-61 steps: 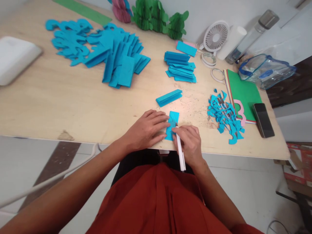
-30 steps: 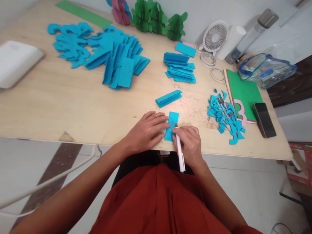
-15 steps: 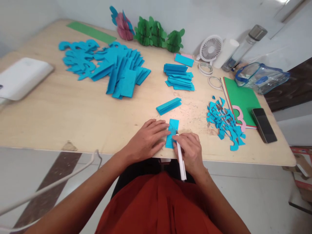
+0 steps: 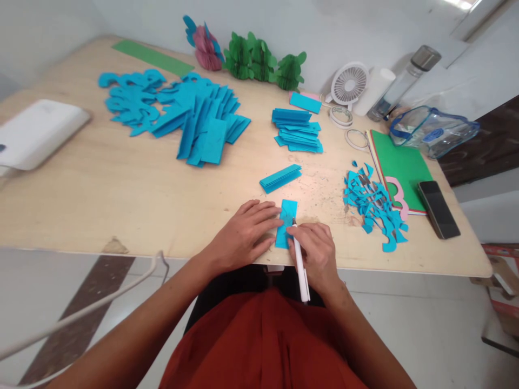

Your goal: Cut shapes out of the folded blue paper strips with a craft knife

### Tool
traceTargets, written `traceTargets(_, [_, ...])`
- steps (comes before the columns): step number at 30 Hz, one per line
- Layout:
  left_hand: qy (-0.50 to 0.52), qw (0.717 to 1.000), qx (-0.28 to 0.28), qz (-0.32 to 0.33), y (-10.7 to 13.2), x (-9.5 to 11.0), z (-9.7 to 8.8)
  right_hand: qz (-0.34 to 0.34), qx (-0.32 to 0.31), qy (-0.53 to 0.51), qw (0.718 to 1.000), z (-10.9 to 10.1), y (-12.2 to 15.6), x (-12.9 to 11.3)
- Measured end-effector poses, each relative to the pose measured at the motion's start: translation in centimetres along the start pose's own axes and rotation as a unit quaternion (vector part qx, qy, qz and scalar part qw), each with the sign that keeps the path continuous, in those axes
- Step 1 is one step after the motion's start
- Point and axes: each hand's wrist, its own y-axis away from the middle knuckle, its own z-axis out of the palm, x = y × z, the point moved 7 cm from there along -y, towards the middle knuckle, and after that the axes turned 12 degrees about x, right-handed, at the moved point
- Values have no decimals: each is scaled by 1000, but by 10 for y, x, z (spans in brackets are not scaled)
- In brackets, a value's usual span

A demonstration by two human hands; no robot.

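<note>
A narrow blue paper piece (image 4: 288, 208) lies upright in front of me near the table's front edge, with faint dark lines on it. My left hand (image 4: 247, 232) rests flat from the left, its fingers stretched out and the tips on the paper's left edge. In my right hand (image 4: 316, 246) is a white pen (image 4: 300, 270), its dark tip at the right side of the paper. Just beyond lies a folded blue paper strip (image 4: 280, 178). Farther back sits a stack of folded blue papers (image 4: 298, 129).
Blue paper scraps (image 4: 373, 202) lie to the right, near a pink paper shape (image 4: 399, 197), a green notebook (image 4: 399, 162) and a phone (image 4: 438, 209). Cut blue papers (image 4: 203, 119) heap at the left. A small fan (image 4: 349, 84), tape rolls (image 4: 341, 116) and a bottle (image 4: 403, 81) stand behind.
The whole view has shifted slightly, so things sit a little lower. Both hands and the pen keep almost the same place on the blue paper.
</note>
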Motion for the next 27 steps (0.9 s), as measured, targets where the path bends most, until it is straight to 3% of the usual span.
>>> traceTargets(27, [17, 1000, -15, -9, 1, -3, 3, 4, -7, -12, 1000, 1, 0, 0])
